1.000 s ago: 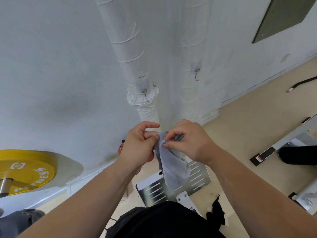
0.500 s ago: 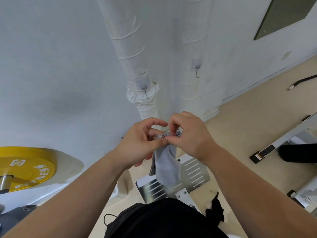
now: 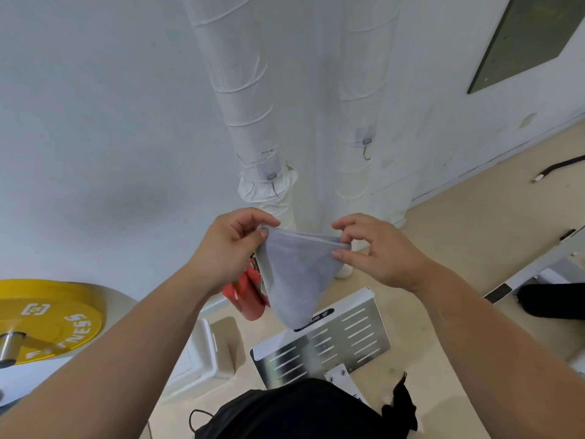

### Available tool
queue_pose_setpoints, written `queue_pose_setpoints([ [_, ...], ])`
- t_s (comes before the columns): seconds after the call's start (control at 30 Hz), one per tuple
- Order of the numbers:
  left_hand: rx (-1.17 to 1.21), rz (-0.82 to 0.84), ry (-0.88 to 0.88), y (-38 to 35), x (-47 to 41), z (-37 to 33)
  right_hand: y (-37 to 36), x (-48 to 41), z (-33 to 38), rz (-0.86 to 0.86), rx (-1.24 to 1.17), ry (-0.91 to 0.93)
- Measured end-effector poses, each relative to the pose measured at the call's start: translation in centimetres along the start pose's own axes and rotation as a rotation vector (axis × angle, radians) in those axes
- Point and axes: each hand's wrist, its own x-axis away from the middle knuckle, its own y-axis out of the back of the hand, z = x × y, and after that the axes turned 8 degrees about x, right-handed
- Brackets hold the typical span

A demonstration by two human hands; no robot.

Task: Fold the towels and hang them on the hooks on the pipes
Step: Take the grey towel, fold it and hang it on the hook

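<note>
- In front of the two white wrapped pipes, a small pale grey cloth towel (image 3: 297,274) hung in the air between the person's two hands, below the level of the hooks and clear of the floor.
- The left hand (image 3: 231,248) pinched the left end of the towel's stitched top hem between thumb and curled forefinger.
- The right hand (image 3: 380,251) pinched the right end of the same hem, thumb under and fingertips on top, with the other fingers loosely curled.
- The hem, the towel's long axis, was drawn taut from left to right and dipped slightly toward the right hand.
- From that edge the cloth narrowed downward to a rounded tip that pointed at the floor, over a white and silver slotted metal plate (image 3: 348,340).
- A small metal hook (image 3: 273,185) on a square pad sat low on the left pipe (image 3: 240,90), just above the left hand.
- A second metal hook (image 3: 366,150) sat on the right pipe (image 3: 364,74), somewhat higher, above the right hand.
- A red object (image 3: 247,296) showed partly behind the towel's left edge; what it was could not be told.
- A yellow round weight plate (image 3: 47,318) lay at the far left, well apart from the towel.
</note>
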Motion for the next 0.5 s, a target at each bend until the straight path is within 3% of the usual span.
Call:
queue_pose_setpoints([
  [0.13,-0.003,0.159,0.007,0.9,-0.5,-0.3,1.3,-0.7,1.6,-0.005,-0.328,-0.049],
  [0.3,-0.009,0.542,0.1,1.7,-1.7,-2.4,1.2,-1.0,2.9,-0.042,-0.623,-0.063],
  [0.43,-0.151,0.78,0.15,1.4,-2.7,-4.1,0.7,-1.3,3.3,-0.1,-0.619,-0.023],
  [0.5,-0.222,0.809,0.17,0.9,-3.2,-4.6,0.5,-1.5,3.3,-0.143,-0.566,0.009],
])
